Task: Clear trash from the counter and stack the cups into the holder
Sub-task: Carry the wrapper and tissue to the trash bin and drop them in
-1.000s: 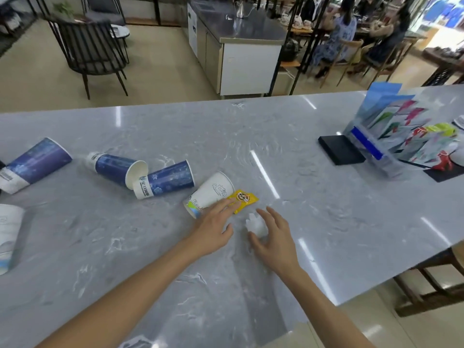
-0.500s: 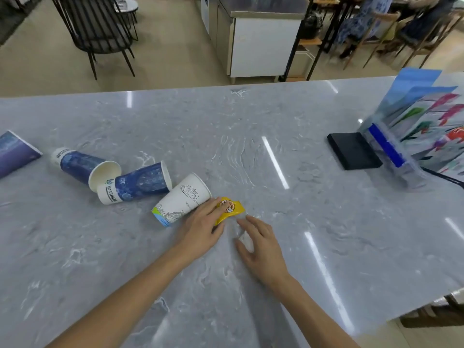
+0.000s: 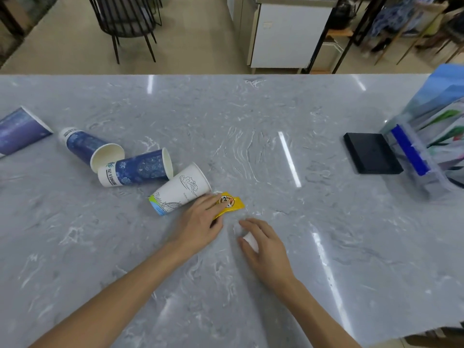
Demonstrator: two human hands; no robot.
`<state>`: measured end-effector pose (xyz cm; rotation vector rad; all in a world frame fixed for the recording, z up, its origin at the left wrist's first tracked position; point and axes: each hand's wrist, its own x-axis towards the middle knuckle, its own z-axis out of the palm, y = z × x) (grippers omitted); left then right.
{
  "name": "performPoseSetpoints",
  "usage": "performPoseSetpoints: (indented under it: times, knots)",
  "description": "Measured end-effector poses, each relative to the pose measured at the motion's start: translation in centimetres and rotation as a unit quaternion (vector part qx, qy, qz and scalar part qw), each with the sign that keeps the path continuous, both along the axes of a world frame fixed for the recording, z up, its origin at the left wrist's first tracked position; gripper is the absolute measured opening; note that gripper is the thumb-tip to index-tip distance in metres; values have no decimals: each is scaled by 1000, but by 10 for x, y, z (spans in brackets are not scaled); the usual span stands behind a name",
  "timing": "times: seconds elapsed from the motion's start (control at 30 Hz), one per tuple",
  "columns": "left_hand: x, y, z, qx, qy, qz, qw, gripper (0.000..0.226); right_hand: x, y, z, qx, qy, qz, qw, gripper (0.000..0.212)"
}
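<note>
Several paper cups lie on their sides on the grey marble counter [image 3: 251, 136]: a white printed cup [image 3: 179, 190], a blue cup [image 3: 136, 169] beside it, another blue cup [image 3: 88, 146] and a purple-blue one [image 3: 20, 130] at the far left. A yellow wrapper [image 3: 231, 203] lies by the white cup's rim, and my left hand [image 3: 200, 222] is pinching its near end. My right hand [image 3: 266, 243] curls over a small crumpled white scrap [image 3: 249, 241] that is mostly hidden under the fingers.
A flat black box [image 3: 371, 153] and a clear stand of coloured leaflets [image 3: 431, 136] sit at the right of the counter. Beyond the far edge are a black wire chair [image 3: 128, 23], a white cabinet [image 3: 283, 33] and seated people.
My left hand has taken the yellow wrapper's end between its fingers. My right hand has closed further over the white scrap. The camera has tipped down and closer.
</note>
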<state>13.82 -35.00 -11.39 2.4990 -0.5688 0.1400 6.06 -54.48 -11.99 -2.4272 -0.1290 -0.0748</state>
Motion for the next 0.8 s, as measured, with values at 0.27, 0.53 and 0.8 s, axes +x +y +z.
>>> performPoseSetpoints:
  times: [0.27, 0.53, 0.8]
  knots:
    - [-10, 4, 12, -61, 7, 68, 996, 36, -2, -8, 14, 86, -14, -4, 996, 26]
    - [-30, 17, 18, -228, 80, 159, 957, 38, -3, 2, 22, 110, -4, 36, 993, 19]
    - [-79, 61, 27, -310, 96, 234, 917, 39, -5, 42, 24, 132, -11, 89, 987, 21]
